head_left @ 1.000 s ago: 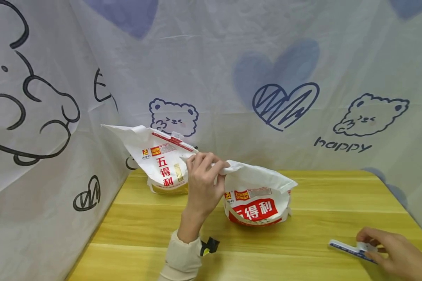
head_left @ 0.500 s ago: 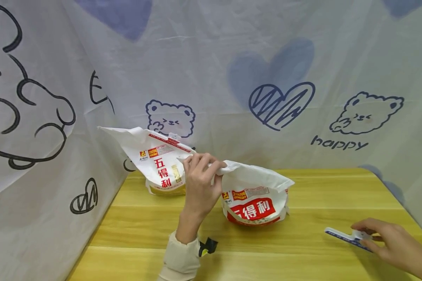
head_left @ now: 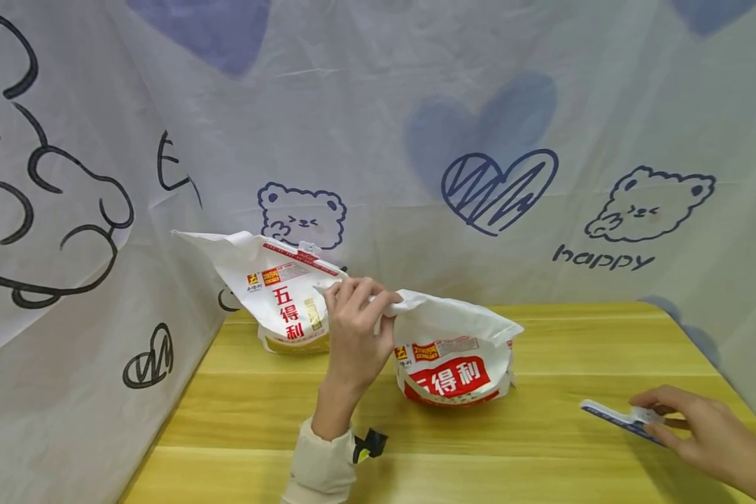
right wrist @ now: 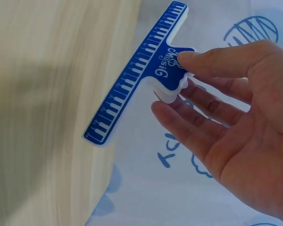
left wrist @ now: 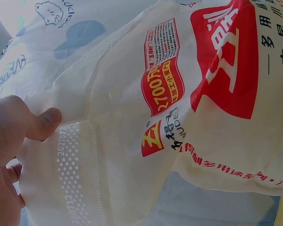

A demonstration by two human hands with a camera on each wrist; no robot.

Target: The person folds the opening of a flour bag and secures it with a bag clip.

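My left hand (head_left: 360, 339) pinches the top edge of a white flour bag (head_left: 456, 325) with red printing, which stands on the table. In the left wrist view the thumb lies over the perforated top strip of the bag (left wrist: 118, 99). Off to the right, my right hand (head_left: 699, 427) holds a long blue-and-white clip (head_left: 624, 420) above the table. The right wrist view shows the clip (right wrist: 137, 70) with piano keys and "Music" on it, its handle pinched between thumb and fingers (right wrist: 217, 61).
A second white flour bag (head_left: 290, 301) stands behind and left, its top folded under a red clip (head_left: 305, 257). The wooden table (head_left: 542, 462) meets a printed cloth (head_left: 384, 140) at the back and left. A small black object (head_left: 370, 444) is at the left cuff.
My right hand has lifted slightly with the clip. The left hand keeps its pinch on the bag's edge, and the whole head view has shifted a little.
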